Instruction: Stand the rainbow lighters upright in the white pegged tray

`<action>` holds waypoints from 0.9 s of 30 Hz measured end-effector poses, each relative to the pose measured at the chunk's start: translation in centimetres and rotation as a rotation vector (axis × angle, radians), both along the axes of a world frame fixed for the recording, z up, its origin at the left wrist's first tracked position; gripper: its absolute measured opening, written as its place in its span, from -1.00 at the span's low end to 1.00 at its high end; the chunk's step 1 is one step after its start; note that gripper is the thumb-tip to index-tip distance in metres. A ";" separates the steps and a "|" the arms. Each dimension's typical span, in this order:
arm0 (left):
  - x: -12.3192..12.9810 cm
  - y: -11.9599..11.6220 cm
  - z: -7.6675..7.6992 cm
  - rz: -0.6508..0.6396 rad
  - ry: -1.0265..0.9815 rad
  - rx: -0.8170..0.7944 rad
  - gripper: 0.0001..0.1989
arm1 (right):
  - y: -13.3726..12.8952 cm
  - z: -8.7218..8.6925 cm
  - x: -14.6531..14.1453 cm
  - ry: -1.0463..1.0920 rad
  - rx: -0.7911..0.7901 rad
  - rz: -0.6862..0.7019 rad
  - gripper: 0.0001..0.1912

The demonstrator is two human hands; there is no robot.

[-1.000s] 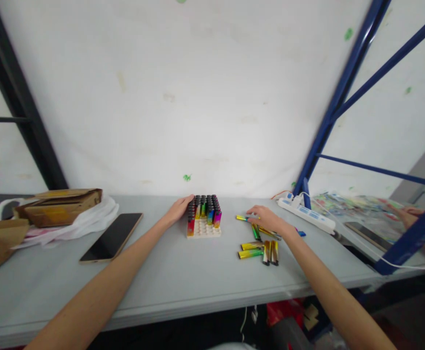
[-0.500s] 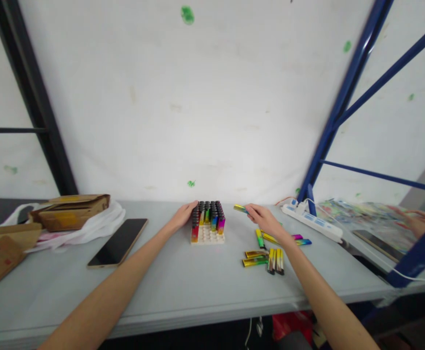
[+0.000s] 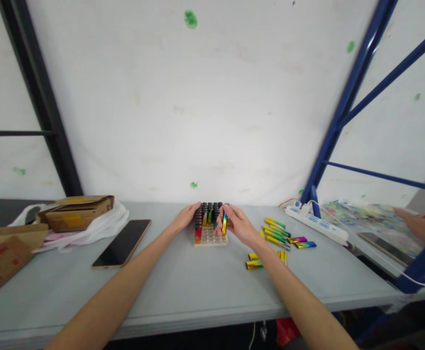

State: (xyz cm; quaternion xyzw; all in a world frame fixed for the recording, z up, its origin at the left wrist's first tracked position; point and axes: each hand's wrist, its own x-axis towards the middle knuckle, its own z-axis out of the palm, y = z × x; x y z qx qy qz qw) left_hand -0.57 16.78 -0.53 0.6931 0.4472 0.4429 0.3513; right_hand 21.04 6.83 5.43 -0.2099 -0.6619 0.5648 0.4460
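A white tray with round holes (image 3: 211, 238) stands on the grey table, its back and left side filled with upright black-topped lighters (image 3: 198, 226). At the tray's left edge rests my left hand (image 3: 186, 217), fingers pressed against its side. My right hand (image 3: 234, 223) is over the tray's right part, pinching a shiny yellow and blue lighter (image 3: 224, 221) held upright. Several loose lighters (image 3: 276, 233) lie to the right of the tray. More yellow ones (image 3: 255, 264) lie nearer the front, partly hidden by my right forearm.
A phone (image 3: 122, 243) lies to the left. Beyond it are a cardboard box (image 3: 77, 214) on a white plastic bag and a brown carton (image 3: 4, 260). A power strip (image 3: 317, 225) lies at right. Past a blue post, another person's hands (image 3: 419, 224) show near a second phone (image 3: 385, 248).
My right hand has moved left to the tray with the lighter, which has turned from lying flat to upright. My left hand has stayed at the tray's edge.
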 end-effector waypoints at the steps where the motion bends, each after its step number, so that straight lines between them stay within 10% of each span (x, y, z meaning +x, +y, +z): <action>1: 0.0 -0.1 0.1 0.004 0.005 0.000 -0.33 | -0.2 -0.5 -0.2 -0.005 0.001 0.004 -0.59; 17: 0.0 -0.1 0.0 0.016 0.020 0.015 -0.33 | 0.0 -3.0 -2.2 -0.061 -0.246 -0.232 -0.38; 27: 0.0 0.2 -0.3 0.046 -0.002 0.010 -0.32 | -0.2 -3.1 -2.1 -0.131 -0.212 -0.358 -0.61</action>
